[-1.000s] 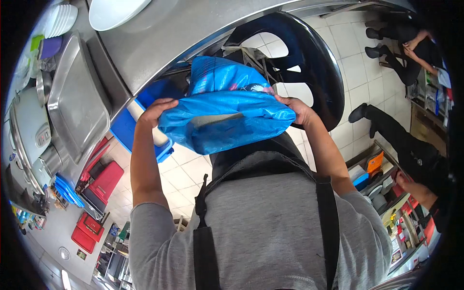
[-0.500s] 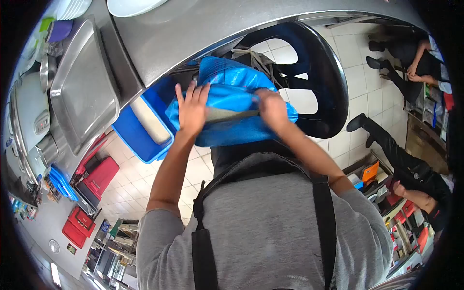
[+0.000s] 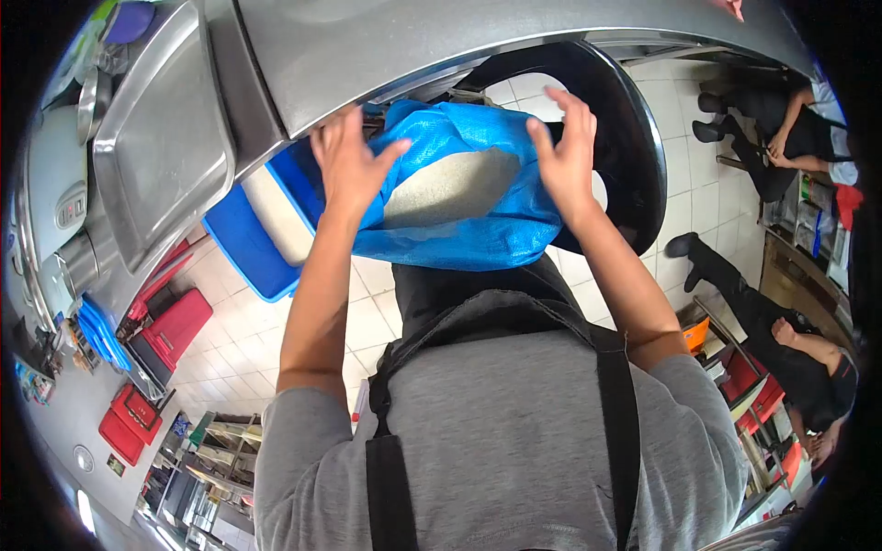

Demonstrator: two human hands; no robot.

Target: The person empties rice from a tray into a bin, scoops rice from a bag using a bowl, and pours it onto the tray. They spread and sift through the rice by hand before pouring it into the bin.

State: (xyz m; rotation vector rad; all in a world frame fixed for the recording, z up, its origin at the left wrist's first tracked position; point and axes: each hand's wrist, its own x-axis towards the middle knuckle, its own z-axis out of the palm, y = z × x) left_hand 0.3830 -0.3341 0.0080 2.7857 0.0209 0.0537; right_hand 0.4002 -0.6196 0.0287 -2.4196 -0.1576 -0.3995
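Note:
A blue woven sack (image 3: pixel 450 248) stands with its mouth wide, and a bed of pale grains that look like rice (image 3: pixel 450 188) shows inside. My left hand (image 3: pixel 349 165) is at the sack's left rim, its thumb spread from the fingers. At the opposite rim, my right hand (image 3: pixel 568 151) has its thumb and fingers apart and grips nothing. Whether either hand touches the sack's edge is hard to tell. Left of the sack is a blue plastic bin (image 3: pixel 241 248) with pale contents on one side.
A black chair (image 3: pixel 643 156) stands behind and right of the sack. The steel counter (image 3: pixel 367 55) runs along the top, with a metal tray (image 3: pixel 165 147) and a rice cooker (image 3: pixel 64 184) at left. Two people in dark clothes sit at right. Red cases (image 3: pixel 133 422) are lower left.
The sack's rim, folded over and bunched before, is now spread wide, and the grains inside have come into view. My hands have let go of the rim, and my right hand has moved right and up.

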